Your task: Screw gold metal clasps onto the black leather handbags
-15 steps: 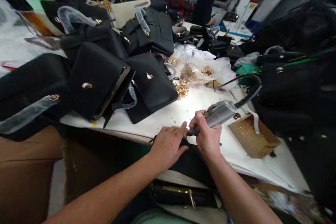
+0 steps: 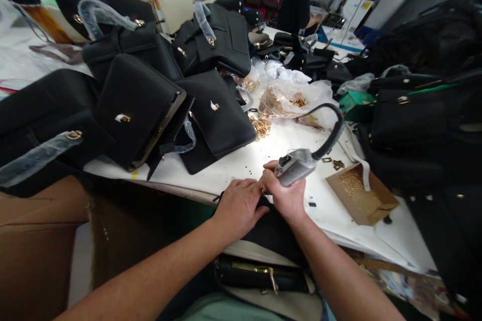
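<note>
My right hand point(image 2: 288, 198) is closed around a grey corded electric screwdriver point(image 2: 295, 166), which stands more upright than before, its tip hidden behind my fingers. My left hand point(image 2: 239, 208) lies flat across a black bag point(image 2: 273, 225) at the table edge, fingers together and thumb apart. Its fingertips meet the tool hand beside a small gold fitting point(image 2: 263, 192), mostly covered. Lower down, the bag's beige lining and a gold zip point(image 2: 256, 268) show near my lap.
Several black handbags point(image 2: 145, 110) crowd the left of the white table point(image 2: 226, 175). Loose gold fittings point(image 2: 261, 127) and a plastic bag of hardware point(image 2: 297, 98) lie behind. An open cardboard box point(image 2: 363, 193) holds small gold pieces at right. A person point(image 2: 299, 0) stands at the back.
The electric screwdriver has tilted upright and shifted left, its cable swinging left too. My right hand has moved in against my left fingertips. My left hand has barely moved.
</note>
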The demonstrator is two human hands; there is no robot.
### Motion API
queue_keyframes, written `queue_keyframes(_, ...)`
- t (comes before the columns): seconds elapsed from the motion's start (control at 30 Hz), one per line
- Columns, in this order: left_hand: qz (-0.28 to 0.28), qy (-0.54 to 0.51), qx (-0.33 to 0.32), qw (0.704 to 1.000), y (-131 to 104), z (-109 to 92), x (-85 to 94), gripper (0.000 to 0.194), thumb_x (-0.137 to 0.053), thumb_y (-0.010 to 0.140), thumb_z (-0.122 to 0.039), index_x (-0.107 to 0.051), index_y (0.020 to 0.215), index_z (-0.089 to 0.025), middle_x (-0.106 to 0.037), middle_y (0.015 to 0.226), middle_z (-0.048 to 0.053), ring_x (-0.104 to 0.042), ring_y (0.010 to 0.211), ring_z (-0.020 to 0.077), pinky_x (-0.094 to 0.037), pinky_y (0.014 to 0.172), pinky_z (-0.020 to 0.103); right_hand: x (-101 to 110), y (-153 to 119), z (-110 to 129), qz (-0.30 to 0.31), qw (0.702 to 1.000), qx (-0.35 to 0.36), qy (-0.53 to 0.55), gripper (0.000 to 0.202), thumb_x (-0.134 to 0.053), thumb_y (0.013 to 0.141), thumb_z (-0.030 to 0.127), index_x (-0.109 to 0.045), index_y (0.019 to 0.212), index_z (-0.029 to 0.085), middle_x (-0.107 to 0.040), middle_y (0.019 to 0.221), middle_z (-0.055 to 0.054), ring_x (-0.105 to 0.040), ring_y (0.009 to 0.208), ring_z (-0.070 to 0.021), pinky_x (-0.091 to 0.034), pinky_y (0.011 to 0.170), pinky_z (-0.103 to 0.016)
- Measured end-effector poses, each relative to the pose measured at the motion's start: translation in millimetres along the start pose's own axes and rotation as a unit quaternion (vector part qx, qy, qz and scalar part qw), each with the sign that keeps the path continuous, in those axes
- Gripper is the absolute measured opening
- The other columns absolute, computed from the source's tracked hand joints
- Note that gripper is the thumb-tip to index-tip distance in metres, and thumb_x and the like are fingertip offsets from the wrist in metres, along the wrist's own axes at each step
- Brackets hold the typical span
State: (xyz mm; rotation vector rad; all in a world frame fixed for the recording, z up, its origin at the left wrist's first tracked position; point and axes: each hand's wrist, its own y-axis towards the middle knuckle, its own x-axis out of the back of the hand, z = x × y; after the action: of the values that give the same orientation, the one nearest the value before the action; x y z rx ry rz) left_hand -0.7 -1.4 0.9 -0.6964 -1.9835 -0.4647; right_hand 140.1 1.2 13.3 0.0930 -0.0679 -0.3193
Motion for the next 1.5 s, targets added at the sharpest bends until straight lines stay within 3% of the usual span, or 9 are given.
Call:
queue_keyframes(0.5,-0.035,0.001,-0.001,0.999,-3.8,3.3,-7.3,0.048,-0.078,0.084,-0.035,-0.056,0.123,-0.020,-0.070,0.114,0.006,-0.063,0.109,0.0280,-0.045,0.096,0.045,-3.4,8.5,8.5,0.040,0.997,-0.051,0.038,0.047,-0.084,0.069,0.051,-0.070,0.094,0.014,-0.061,0.055,0.002,-0.056,0.048,-0.0142,-0.049,0.049,-0.027)
queue_keyframes(0.6,-0.040,0.011,-0.008,0.999,-4.6,4.8,-8.4,0.064,-0.077,0.085,-0.034,-0.046,0.139,-0.020,-0.070,0.118,0.007,-0.062,0.111,0.0277,-0.044,0.096,0.044,10.5,20.1,22.4,0.014,0.997,-0.034,0.063,0.051,-0.076,0.077,0.059,-0.067,0.100,0.015,-0.060,0.059,0.002,-0.056,0.050,-0.0147,-0.047,0.048,-0.026)
queue_keyframes(0.7,-0.043,0.031,-0.011,0.999,-5.3,6.2,-10.2,0.072,-0.075,0.088,-0.037,-0.038,0.147,-0.019,-0.068,0.124,0.010,-0.060,0.116,0.0284,-0.043,0.099,0.044,41.4,40.5,35.6,-0.033,0.999,0.006,-0.033,0.053,-0.063,0.085,0.065,-0.065,0.103,0.016,-0.059,0.061,0.001,-0.057,0.054,-0.0160,-0.047,0.052,-0.027)
queue_keyframes(0.77,-0.045,0.038,-0.014,0.998,-5.8,6.8,-11.7,0.070,-0.074,0.088,-0.037,-0.039,0.147,-0.019,-0.067,0.126,0.011,-0.060,0.116,0.0284,-0.043,0.099,0.043,66.5,55.0,36.1,-0.025,0.980,0.009,-0.197,0.051,-0.057,0.088,0.065,-0.065,0.104,0.016,-0.061,0.065,0.000,-0.059,0.058,-0.0173,-0.048,0.057,-0.028)
queue_keyframes(0.93,-0.058,0.042,-0.014,0.997,-6.8,6.1,-12.2,0.060,-0.073,0.089,-0.037,-0.046,0.140,-0.022,-0.066,0.124,0.008,-0.059,0.114,0.0271,-0.043,0.099,0.042,108.4,71.6,5.4,0.077,0.858,0.005,-0.509,0.038,-0.057,0.091,0.034,-0.062,0.125,0.019,-0.072,0.101,-0.009,-0.066,0.088,-0.0233,-0.048,0.078,-0.032)
queue_keyframes(1.13,-0.063,0.073,-0.013,0.995,-11.1,-1.3,0.2,0.040,-0.072,0.088,-0.040,-0.059,0.123,-0.023,-0.066,0.116,0.007,-0.055,0.111,0.0278,-0.042,0.093,0.043,121.4,44.3,-4.1,0.059,0.825,0.038,-0.561,0.043,-0.066,0.086,0.028,-0.066,0.129,0.023,-0.068,0.123,-0.012,-0.061,0.112,-0.0267,-0.044,0.090,-0.033)
queue_keyframes(1.23,-0.057,0.089,-0.010,0.994,-16.2,-2.7,4.7,0.031,-0.071,0.089,-0.042,-0.065,0.111,-0.022,-0.067,0.106,0.007,-0.056,0.106,0.0289,-0.041,0.090,0.043,131.3,19.6,5.3,0.031,0.804,0.024,-0.594,0.027,-0.059,0.092,0.036,-0.073,0.111,0.024,-0.073,0.109,-0.009,-0.065,0.101,-0.0237,-0.043,0.081,-0.031)
queue_keyframes(1.33,-0.056,0.085,-0.007,0.995,-20.5,-1.8,5.1,0.032,-0.072,0.087,-0.041,-0.066,0.113,-0.023,-0.067,0.105,0.008,-0.056,0.105,0.0295,-0.041,0.089,0.044,139.6,-1.1,5.6,0.070,0.789,-0.058,-0.607,0.023,-0.061,0.089,0.041,-0.077,0.088,0.024,-0.076,0.087,-0.005,-0.067,0.082,-0.0209,-0.040,0.070,-0.029)
queue_keyframes(1.5,-0.047,0.058,0.018,0.997,-37.3,-8.4,13.0,0.031,-0.072,0.087,-0.042,-0.068,0.109,-0.021,-0.067,0.103,0.009,-0.058,0.105,0.0305,-0.044,0.090,0.045,140.8,-11.0,-5.4,0.107,0.788,-0.090,-0.600,0.024,-0.060,0.087,0.038,-0.076,0.079,0.022,-0.076,0.081,-0.007,-0.068,0.076,-0.0211,-0.039,0.065,-0.029)
